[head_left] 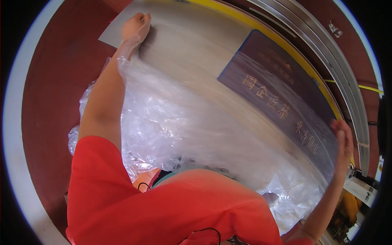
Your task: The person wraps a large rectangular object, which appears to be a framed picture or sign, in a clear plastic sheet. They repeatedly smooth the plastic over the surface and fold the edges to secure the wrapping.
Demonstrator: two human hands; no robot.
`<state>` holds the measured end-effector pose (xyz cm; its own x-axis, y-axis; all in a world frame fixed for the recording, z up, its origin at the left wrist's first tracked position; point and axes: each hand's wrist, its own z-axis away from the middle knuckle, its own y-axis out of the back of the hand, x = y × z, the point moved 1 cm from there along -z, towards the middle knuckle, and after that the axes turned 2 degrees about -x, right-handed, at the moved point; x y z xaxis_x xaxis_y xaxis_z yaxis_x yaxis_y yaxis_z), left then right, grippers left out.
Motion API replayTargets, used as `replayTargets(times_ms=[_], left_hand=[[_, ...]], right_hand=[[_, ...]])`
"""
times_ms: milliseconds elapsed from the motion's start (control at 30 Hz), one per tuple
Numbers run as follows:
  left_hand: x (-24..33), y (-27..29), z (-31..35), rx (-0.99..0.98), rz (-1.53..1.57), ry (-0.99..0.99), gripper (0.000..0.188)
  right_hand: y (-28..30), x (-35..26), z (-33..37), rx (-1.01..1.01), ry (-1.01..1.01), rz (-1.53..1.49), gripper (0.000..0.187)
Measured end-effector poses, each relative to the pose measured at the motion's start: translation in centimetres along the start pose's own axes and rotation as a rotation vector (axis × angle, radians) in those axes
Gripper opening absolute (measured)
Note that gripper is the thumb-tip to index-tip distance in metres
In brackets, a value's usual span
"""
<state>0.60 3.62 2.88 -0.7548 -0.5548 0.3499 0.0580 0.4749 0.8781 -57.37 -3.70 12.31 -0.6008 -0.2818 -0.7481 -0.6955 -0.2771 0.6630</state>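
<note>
A large flat grey panel with a dark blue printed section lies in front of me, partly under clear plastic film. My left hand is stretched far out, fingers curled on the film at the panel's far left corner. At the right edge of the blue section my right hand holds the film where it wraps over the panel. The film bunches in loose folds toward my body. My red sleeves fill the lower part of the view.
A dark red floor lies to the left. A yellow line and curved metal rails run along the panel's far side. Cluttered objects sit at the lower right.
</note>
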Motion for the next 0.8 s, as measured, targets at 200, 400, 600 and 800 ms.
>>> replayTargets(times_ms=[200,400,600,800], left_hand=[[-0.9,-1.1,-0.9,-0.036,0.058,-0.013,0.035],[-1.3,-1.5,-1.8,-0.079,-0.039,-0.033,0.033],[-1.9,-2.3,-1.8,-0.103,-0.152,0.019,0.039],[-4.3,-4.9,-4.3,-0.116,-0.233,-0.034,0.048]], right_hand=[[-23.7,-19.0,-1.0,-0.292,0.757,-0.006,0.048],[-27.0,-20.4,0.5,-1.269,0.291,-0.931,0.019],[-3.2,-4.3,8.6,-0.358,0.606,-1.802,0.026],[5.0,-2.2,20.3,0.519,-0.020,-0.265,0.057]])
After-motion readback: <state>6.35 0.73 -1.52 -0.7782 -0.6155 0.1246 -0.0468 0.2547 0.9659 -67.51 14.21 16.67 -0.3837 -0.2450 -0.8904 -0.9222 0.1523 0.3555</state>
